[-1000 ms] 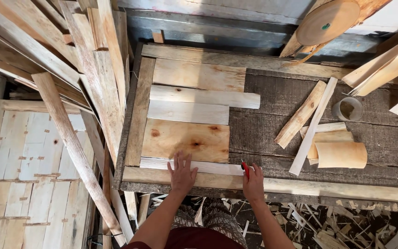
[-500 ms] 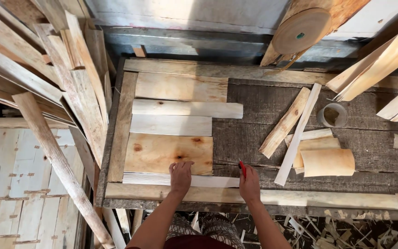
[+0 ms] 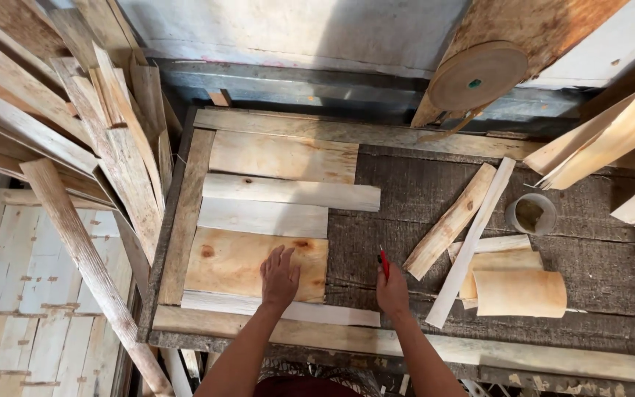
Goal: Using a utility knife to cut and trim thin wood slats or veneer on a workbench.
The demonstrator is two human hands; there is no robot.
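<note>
Rough wooden counter [image 3: 435, 192] carries my row of boards inside a frame. My left hand [image 3: 279, 278] has slid up from the thin bottom strip [image 3: 332, 315] and now lies flat, fingers spread, on the plywood panel [image 3: 237, 262]; my right hand [image 3: 392, 290], closed round a red pencil [image 3: 384, 265], has come up beside it.

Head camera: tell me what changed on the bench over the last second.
The left hand slid forward off the thin white strip at the near edge and now lies flat on the knotty plywood panel. The right hand also moved slightly forward, still gripping the red pencil. The boards in the frame, the loose slats and the curled veneer roll stayed put.
</note>
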